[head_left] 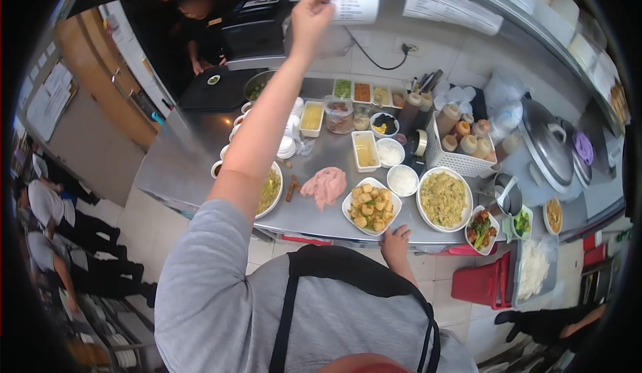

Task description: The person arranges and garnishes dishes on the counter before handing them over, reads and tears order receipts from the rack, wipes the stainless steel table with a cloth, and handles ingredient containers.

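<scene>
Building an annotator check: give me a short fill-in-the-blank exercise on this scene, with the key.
1. The raised hand at the slip is the person's ____ one.
2. The lower hand is at the near ____ of the counter.
3. The crumpled cloth on the counter is coloured ____.
4. The basket that holds the bottles is coloured ____.

Missing words: left; edge; pink; white.

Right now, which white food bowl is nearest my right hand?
The squarish bowl of golden cubes: the right hand is right by its near right side. The large round bowl sits farther right.
</scene>
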`<state>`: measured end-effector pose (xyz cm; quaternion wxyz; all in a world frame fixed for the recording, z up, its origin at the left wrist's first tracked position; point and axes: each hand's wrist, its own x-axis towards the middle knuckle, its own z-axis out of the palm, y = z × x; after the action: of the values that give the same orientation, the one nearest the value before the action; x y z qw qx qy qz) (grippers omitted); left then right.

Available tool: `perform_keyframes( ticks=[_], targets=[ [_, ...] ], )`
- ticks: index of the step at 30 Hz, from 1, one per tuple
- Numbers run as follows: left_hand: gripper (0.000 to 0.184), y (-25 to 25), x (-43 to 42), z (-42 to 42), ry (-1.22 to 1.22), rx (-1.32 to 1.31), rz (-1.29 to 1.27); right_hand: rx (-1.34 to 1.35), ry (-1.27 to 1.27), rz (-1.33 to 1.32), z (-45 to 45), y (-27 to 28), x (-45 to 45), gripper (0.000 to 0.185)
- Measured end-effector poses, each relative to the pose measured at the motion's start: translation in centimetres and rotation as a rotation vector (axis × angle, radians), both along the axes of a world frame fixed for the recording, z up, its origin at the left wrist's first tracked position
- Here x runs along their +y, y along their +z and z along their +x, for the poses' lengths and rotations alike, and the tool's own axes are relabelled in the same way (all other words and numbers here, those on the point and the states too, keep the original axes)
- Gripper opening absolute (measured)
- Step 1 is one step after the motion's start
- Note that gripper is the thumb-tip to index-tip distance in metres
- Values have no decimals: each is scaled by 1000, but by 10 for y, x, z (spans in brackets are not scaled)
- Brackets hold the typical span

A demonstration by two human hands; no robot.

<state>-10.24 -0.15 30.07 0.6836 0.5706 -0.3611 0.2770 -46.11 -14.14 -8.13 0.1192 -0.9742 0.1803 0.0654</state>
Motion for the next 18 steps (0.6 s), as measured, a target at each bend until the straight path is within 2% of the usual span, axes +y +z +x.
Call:
perform_keyframes(
  ticks=[1, 4, 7, 14, 18],
  targets=[
    [22, -6, 1, 4, -76, -10, -92, -7, -2, 5, 0, -1, 1, 59],
    [19, -23, 5, 2, 83, 19, -52, 23, 7, 5, 1, 3, 2, 60],
    [23, -28, 7, -5, -66, 87, -151, 40, 16, -1, 2, 8, 3, 61],
    [20, -30, 21, -17, -44, 84, -90, 27, 55, -77, 0, -1, 0, 62],
    [18, -36, 26, -26, -57, 43, -30, 16, 70, -113, 0, -2, -2, 69]
  ],
)
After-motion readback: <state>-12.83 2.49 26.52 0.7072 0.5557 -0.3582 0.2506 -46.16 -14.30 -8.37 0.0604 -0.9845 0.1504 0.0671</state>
